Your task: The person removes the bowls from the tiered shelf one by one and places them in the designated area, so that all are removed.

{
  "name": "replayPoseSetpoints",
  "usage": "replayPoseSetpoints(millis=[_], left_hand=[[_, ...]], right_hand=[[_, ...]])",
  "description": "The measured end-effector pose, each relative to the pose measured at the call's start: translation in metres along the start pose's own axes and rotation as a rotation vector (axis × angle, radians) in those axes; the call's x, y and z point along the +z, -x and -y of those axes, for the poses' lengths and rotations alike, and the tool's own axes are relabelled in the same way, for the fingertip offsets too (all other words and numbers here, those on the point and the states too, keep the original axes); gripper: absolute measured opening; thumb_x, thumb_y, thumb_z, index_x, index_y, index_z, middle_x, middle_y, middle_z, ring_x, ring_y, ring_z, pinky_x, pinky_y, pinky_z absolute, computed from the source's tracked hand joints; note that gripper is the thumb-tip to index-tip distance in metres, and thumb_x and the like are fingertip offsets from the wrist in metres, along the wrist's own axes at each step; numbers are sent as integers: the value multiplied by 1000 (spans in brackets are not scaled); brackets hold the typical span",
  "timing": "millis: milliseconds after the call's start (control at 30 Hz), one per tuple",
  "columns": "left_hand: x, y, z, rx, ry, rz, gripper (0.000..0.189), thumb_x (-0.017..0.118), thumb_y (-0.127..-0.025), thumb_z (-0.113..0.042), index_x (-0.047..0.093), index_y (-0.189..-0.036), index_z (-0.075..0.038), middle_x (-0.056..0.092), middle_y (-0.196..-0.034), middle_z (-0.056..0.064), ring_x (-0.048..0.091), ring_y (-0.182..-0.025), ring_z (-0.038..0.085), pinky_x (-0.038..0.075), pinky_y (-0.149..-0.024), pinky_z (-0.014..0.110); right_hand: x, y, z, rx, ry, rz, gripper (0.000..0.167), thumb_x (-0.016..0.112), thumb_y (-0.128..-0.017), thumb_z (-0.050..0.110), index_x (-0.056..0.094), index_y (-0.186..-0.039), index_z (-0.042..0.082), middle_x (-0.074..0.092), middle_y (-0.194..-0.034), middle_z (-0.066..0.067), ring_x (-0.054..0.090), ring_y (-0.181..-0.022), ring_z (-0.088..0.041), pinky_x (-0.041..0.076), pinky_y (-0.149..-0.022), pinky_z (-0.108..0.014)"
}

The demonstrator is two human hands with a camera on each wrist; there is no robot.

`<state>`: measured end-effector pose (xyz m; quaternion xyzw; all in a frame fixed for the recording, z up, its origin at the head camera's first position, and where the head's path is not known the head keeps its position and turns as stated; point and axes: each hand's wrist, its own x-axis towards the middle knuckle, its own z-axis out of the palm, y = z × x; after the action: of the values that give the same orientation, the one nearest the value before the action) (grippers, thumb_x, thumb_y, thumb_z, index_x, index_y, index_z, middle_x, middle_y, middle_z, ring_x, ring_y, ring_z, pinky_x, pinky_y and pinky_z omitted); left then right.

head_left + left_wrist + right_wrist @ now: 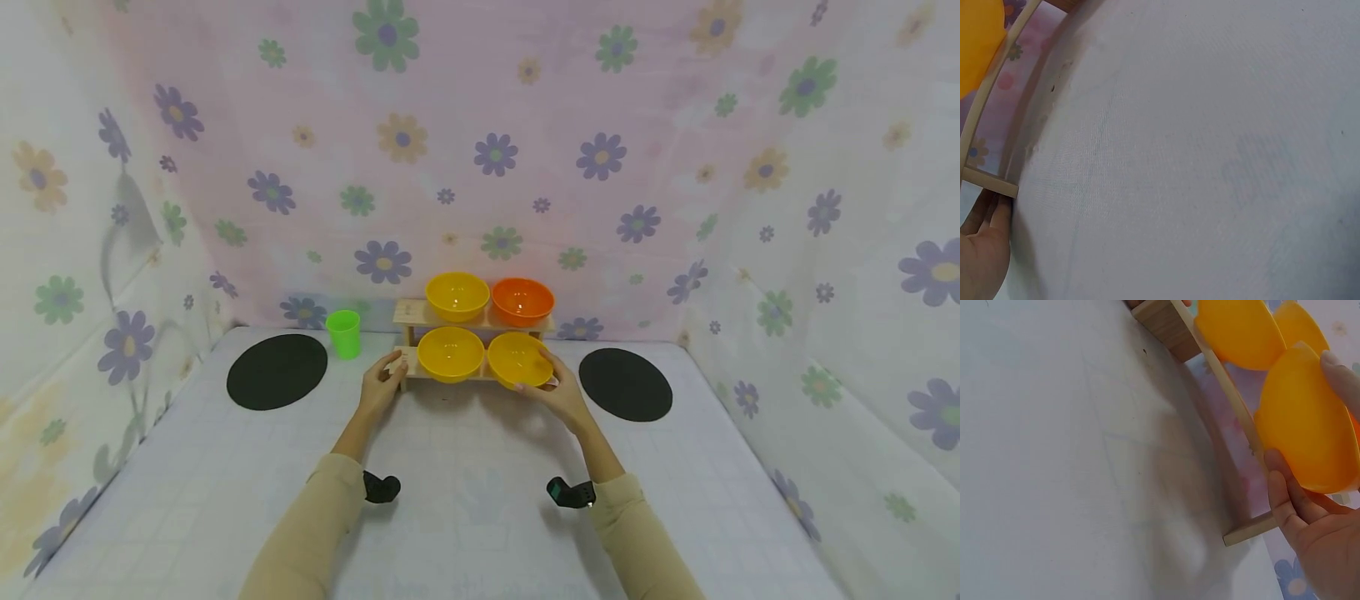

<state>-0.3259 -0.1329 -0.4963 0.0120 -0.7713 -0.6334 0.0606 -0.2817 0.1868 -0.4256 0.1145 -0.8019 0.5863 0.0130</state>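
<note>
A two-tier wooden rack (408, 313) stands near the back wall, holding bowls on both steps. My right hand (558, 392) grips the right yellow bowl (516, 360) at the lower step, thumb over its rim and fingers beneath. In the right wrist view, this yellow bowl (1304, 425) looks tilted over the step; whether it still touches the wood I cannot tell. My left hand (381, 385) holds the left end of the lower step, its fingers partly hidden behind the rack's leg (991, 181). Another yellow bowl (450, 354) sits between the hands on the lower step.
On the upper step sit a yellow bowl (457, 297) and an orange bowl (522, 302). A green cup (344, 334) stands left of the rack. Black round mats lie at left (277, 372) and right (626, 384) on the white table. Flowered cloth walls enclose three sides.
</note>
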Motion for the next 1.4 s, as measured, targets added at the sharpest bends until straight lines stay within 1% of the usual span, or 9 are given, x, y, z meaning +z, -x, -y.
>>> replayPoseSetpoints(millis=[233,400,500,633,833,1033,1233,1300,1400], left_hand=[[-1,0,0,-1,18,12,46,53,-97,-24,45,-138,-4,34,-148,16,34,-130,40,31,-106,48],[-1,0,1,3,31,4,46,54,-96,-22,46,-137,-3,37,-146,16,37,-129,39,34,-104,47],[0,1,1,-12,49,2,46,55,-96,-23,46,-137,-4,38,-146,14,39,-127,38,36,-102,47],[0,1,2,-24,49,6,47,55,-96,-24,46,-138,-5,36,-148,14,35,-131,38,33,-104,47],[1,2,1,-26,52,6,46,52,-97,-23,44,-139,-5,34,-149,14,33,-132,39,33,-105,47],[1,2,1,-8,50,-6,45,53,-97,-23,46,-137,-4,36,-147,16,36,-130,37,33,-105,46],[0,2,0,-9,33,-2,44,53,-97,-22,47,-137,-5,39,-146,14,43,-124,35,40,-98,43],[0,2,0,2,26,-4,44,53,-97,-22,47,-137,-5,41,-145,14,44,-123,34,40,-97,41],[0,2,0,8,30,-5,44,54,-97,-22,48,-137,-5,42,-144,13,47,-119,33,43,-91,36]], right_hand=[[0,10,-2,1,-4,-2,78,71,-82,7,27,-145,-5,27,-149,-22,34,-132,-37,41,-98,-45],[2,22,1,7,-9,3,77,70,-82,5,26,-145,-6,25,-150,-23,36,-131,-38,43,-96,-41],[4,27,-1,5,-29,2,78,71,-81,3,26,-144,-8,26,-148,-26,43,-124,-42,47,-92,-37],[7,30,-17,6,-55,19,80,74,-79,3,29,-144,-5,30,-146,-27,54,-112,-43,50,-86,-30],[14,35,-36,-19,-46,55,81,76,-78,9,31,-145,0,33,-145,-25,54,-112,-37,51,-84,-29],[23,44,-35,13,-95,117,82,75,-78,5,29,-146,0,30,-147,-25,55,-112,-38,50,-85,-30],[38,51,-33,18,-99,182,83,76,-78,6,29,-145,-2,29,-148,-26,58,-108,-37,50,-85,-31],[44,50,-42,-17,-100,203,83,77,-78,9,29,-145,-2,29,-147,-26,60,-104,-35,51,-83,-32],[53,50,-45,-49,-108,241,85,78,-77,11,28,-145,-2,28,-147,-27,61,-102,-36,52,-82,-34]])
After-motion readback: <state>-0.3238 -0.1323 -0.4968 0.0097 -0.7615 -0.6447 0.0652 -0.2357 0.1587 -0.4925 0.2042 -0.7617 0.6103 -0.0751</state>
